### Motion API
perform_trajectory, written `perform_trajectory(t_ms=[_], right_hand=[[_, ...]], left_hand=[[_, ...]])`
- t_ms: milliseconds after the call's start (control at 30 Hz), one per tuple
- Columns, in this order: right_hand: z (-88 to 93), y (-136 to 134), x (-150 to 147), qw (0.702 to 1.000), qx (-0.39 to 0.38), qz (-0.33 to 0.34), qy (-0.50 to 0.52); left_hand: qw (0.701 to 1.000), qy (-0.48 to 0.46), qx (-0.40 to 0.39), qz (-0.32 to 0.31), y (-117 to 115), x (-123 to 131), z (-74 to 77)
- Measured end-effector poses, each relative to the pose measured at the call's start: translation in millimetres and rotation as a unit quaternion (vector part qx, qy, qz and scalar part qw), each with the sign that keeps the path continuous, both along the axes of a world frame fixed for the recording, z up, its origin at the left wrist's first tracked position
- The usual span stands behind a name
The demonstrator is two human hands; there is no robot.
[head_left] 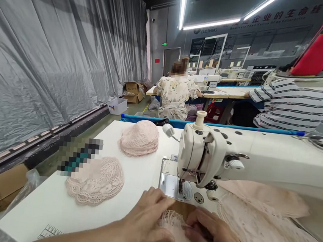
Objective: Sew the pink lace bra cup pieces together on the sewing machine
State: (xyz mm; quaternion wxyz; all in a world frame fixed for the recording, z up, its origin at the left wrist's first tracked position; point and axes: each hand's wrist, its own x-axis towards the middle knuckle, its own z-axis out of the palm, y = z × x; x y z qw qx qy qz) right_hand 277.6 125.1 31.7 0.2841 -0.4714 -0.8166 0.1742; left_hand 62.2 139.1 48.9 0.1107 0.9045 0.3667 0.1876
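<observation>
In front of the sewing machine (204,155), a pale pink piece of lace fabric (173,221) with a fringed edge lies between my hands. My left hand (149,218) grips its left side, thumb on top and fingers bent. On the other side, my right hand (213,232) pinches the edge of the lace, its fingertips partly hidden. Just beyond both hands is the machine's presser foot (182,185), over a shiny metal plate (169,184). The lace is apart from the foot. More pale pink lace (271,223) spreads under the machine arm to the right.
On the white table (135,179), a stack of pink lace cups (139,138) and another lace cup piece (98,183) lie left of the machine. A red thread cone (322,49) stands at upper right. Two people sit beyond the table's blue edge (246,128). Cardboard boxes (7,182) stand lower left.
</observation>
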Motion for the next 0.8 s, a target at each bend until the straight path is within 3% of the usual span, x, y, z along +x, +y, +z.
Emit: perform_trajectory(t_ms=[200,300,433,567,667,800], right_hand=[[8.7,-1.5,0.8,0.990,-0.064,0.001,0.128],[7.5,-3.3,-1.5,0.986,-0.088,-0.018,0.140],[5.7,-1.3,-3.0,0.991,-0.103,-0.019,0.088],[2.3,1.8,-1.6,0.989,-0.116,-0.017,0.088],[-1.1,1.7,-1.9,0.996,-0.038,-0.029,0.076],[-1.0,1.2,-4.2,0.975,0.214,-0.054,0.031]], left_hand=[[0.986,-0.017,-0.161,0.027,12.8,19.5,11.7],[0.975,-0.003,-0.219,0.039,11.4,22.4,23.2],[0.967,0.014,-0.250,0.051,10.9,21.7,36.5],[0.963,0.037,-0.262,0.058,13.9,20.1,39.7],[0.967,0.083,-0.235,0.055,18.7,22.5,37.6],[0.973,0.124,-0.190,0.048,27.1,27.8,34.4]])
